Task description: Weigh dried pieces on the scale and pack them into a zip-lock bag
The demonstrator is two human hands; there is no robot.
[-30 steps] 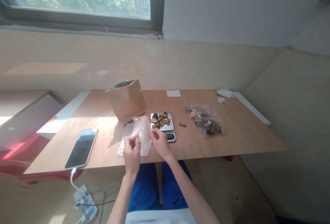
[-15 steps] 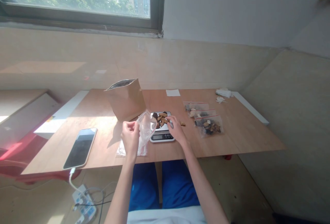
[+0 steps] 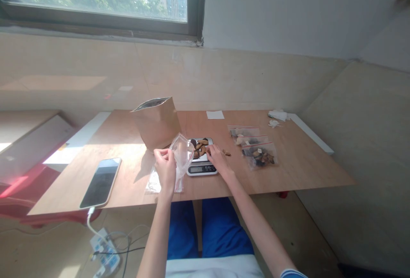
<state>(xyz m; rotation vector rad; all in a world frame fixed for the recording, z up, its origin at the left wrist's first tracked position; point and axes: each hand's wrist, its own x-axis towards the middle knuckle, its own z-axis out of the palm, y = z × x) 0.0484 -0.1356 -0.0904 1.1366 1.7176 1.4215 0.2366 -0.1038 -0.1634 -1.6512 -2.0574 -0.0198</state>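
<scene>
A clear zip-lock bag [image 3: 183,152] with its mouth open is pinched in my left hand [image 3: 165,168], just left of a white digital kitchen scale [image 3: 201,170]. Brown dried mushrooms [image 3: 199,149] lie on the scale's plate. At the plate's right side, the fingertips of my right hand [image 3: 218,161] close on a dried mushroom [image 3: 208,150], partly hidden by the fingers. One loose mushroom piece [image 3: 226,152] lies on the table right of the scale. Flat clear bags [image 3: 153,183] are stacked under my left hand.
An open brown kraft pouch [image 3: 156,126] stands behind my left hand. Several filled zip-lock bags [image 3: 260,156] lie at the right. A phone [image 3: 101,183] with a charging cable rests at the left. White paper [image 3: 215,115] and crumpled tissue [image 3: 278,115] lie along the table's back.
My right hand has moved slightly left and its fingers have drawn in on a mushroom at the plate. My left hand with the bag has shifted slightly.
</scene>
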